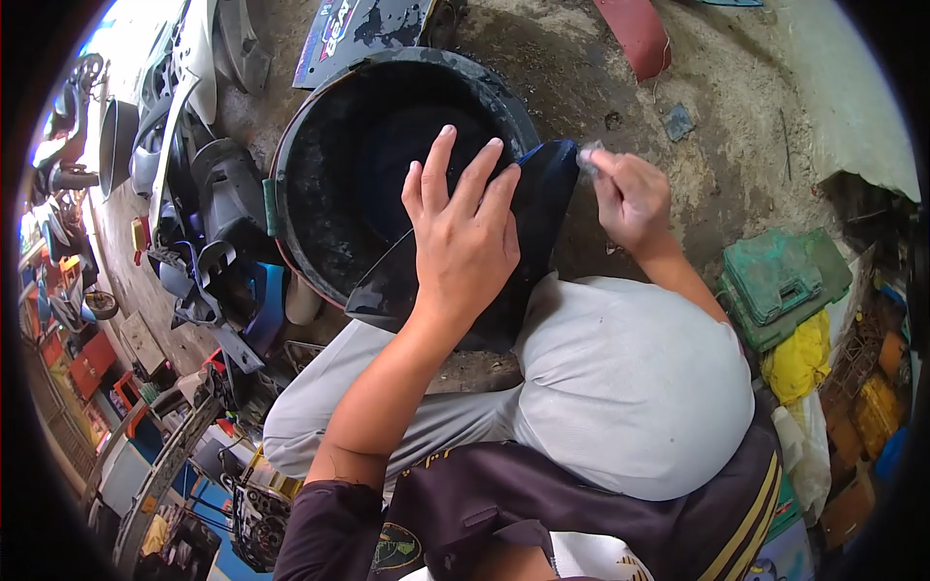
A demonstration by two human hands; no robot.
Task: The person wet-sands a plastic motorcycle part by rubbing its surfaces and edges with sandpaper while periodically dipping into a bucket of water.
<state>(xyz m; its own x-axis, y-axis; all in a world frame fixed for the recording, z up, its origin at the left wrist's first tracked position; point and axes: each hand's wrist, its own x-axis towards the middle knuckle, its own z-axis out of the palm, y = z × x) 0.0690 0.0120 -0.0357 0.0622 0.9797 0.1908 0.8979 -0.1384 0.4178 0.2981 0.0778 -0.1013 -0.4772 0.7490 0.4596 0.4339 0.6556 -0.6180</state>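
A dark, glossy, curved panel (pixel 544 208) leans across the near rim of a big black tub (pixel 283 208), over my lap. My left hand (pixel 463 228) lies on the panel with its fingers spread, the fingertips reaching out over the tub's opening. Beyond the panel's upper right corner, my right hand (pixel 635 201) is closed in a pinch. Between its thumb and fingers is a small, crumpled, greyish piece (pixel 588 155), right at the panel's blue-tinged tip. What material this piece is I cannot tell.
Above the tub lies a dark panel with lettering (pixel 373 39). A red strip (pixel 636 37) is on the wet concrete floor. To the right sit a green case (pixel 773 276) and a yellow bag (pixel 800 358). Dark plastic vehicle parts (pixel 232 189) pile up at left.
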